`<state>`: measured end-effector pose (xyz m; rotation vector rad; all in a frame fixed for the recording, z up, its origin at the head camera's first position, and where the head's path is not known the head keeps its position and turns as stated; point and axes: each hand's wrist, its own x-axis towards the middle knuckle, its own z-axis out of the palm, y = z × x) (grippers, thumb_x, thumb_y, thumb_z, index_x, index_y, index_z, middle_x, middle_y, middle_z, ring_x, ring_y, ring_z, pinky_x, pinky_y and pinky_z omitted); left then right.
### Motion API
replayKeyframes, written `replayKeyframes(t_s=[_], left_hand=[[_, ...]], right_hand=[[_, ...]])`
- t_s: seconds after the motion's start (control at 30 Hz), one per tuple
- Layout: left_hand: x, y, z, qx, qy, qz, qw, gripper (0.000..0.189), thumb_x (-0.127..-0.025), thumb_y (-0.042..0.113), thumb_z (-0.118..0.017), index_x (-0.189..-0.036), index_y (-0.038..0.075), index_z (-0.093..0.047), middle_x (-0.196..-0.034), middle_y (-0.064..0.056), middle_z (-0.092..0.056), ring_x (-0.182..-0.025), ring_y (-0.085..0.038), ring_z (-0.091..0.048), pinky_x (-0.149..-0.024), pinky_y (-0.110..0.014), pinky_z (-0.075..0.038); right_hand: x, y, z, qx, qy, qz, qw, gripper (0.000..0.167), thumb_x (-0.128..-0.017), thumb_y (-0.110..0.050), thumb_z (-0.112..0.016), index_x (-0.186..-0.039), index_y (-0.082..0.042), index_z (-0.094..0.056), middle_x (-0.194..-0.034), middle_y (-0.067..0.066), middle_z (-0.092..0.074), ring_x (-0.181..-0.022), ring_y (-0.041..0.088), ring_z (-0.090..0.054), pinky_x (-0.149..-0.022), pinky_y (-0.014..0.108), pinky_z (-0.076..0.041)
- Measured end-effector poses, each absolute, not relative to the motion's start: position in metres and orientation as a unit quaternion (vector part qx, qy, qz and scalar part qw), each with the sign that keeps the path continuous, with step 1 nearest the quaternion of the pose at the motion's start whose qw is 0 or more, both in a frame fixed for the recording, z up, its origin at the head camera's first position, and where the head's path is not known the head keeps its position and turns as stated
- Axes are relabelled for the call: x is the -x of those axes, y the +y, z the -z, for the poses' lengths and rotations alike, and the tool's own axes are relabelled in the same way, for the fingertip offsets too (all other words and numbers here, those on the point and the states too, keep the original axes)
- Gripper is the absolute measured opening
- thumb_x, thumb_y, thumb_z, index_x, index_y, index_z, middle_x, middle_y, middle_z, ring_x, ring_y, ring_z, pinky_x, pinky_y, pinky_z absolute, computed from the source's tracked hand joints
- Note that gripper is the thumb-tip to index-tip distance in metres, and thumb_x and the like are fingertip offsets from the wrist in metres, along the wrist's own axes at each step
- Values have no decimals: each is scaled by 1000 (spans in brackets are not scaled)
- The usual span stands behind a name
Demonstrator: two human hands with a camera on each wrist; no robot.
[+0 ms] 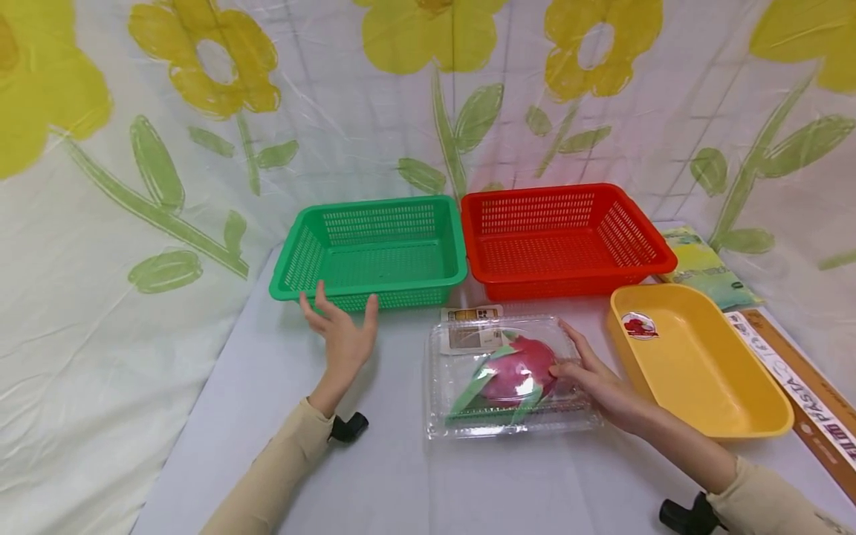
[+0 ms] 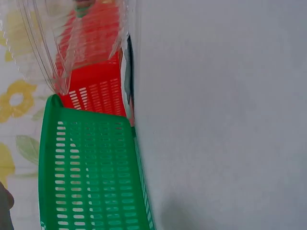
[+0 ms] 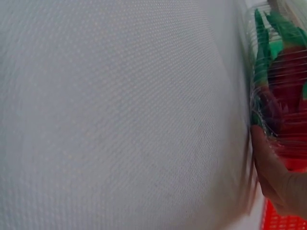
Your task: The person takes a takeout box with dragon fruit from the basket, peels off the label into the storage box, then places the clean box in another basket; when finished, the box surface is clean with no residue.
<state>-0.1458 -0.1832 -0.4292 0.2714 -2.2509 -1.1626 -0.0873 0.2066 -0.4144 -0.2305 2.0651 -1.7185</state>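
Front-right of green basket point(image 1: 401, 288), right hand point(image 1: 605, 386) grips crosswise clear box point(image 1: 441, 383) at right end; left hand point(image 1: 344, 342) spread, empty.

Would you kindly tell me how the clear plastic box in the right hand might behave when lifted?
The clear plastic box looks thin-walled, so it may flex where the right hand grips it. Its glossy surface could make it somewhat slippery. The dragon fruit inside has bare space beside it and might shift if tilted.

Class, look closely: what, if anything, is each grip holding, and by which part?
The right grip holds the clear plastic container by its right side; the left grip holds nothing.
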Motion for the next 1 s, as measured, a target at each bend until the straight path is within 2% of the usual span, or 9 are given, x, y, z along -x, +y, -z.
replayKeyframes(t_s=[0.23,0.33,0.5,0.6,0.77,0.93,1.0], left_hand=[[159,-186,427,-121,-814,466,324,95,-94,51,-59,-153,5,0,-154,-23,22,-146,-36,11,-110,-54,-32],[164,-186,427,-128,-809,474,324,94,-94,51,-59,-152,3,-2,-154,-23,24,-146,-32,14,-110,-50,-33],[169,-187,429,-138,-809,470,326,83,-93,51,-60,-141,1,-15,-154,-23,23,-146,-31,14,-108,-47,-35],[171,-189,430,-139,-807,468,333,76,-92,47,-65,-132,-2,-22,-154,-23,22,-145,-32,12,-105,-46,-37],[172,-190,433,-134,-806,465,339,73,-89,42,-70,-124,-4,-26,-154,-22,21,-144,-37,5,-89,-43,-45],[172,-190,434,-132,-806,465,341,77,-88,51,-68,-124,-3,-26,-155,-22,21,-145,-34,4,-82,-41,-45],[172,-190,435,-130,-804,467,344,75,-88,49,-69,-121,-3,-26,-155,-22,21,-145,-33,4,-84,-42,-45]], right_hand=[[90,208,413,83,749,620,216,88,-94,-28,-55,-159,-27,5,-160,19,4,-141,48,-3,-106,75,-9],[89,207,412,78,748,621,221,88,-94,-29,-55,-159,-28,5,-161,19,6,-142,48,-2,-106,75,-8],[88,206,412,79,749,618,224,88,-94,-29,-55,-159,-29,5,-161,17,8,-142,48,-1,-105,76,-8],[88,205,411,78,749,620,222,87,-95,-29,-54,-159,-29,5,-162,16,10,-143,47,1,-105,76,-6],[87,205,410,75,746,624,222,85,-97,-31,-53,-159,-28,5,-162,13,12,-143,46,4,-105,76,-4],[85,205,412,72,744,627,221,85,-97,-29,-54,-159,-27,3,-161,19,-1,-141,48,-11,-107,74,-12],[84,205,412,69,739,633,220,84,-97,-28,-54,-159,-28,1,-159,22,-5,-139,49,-16,-107,72,-18]])
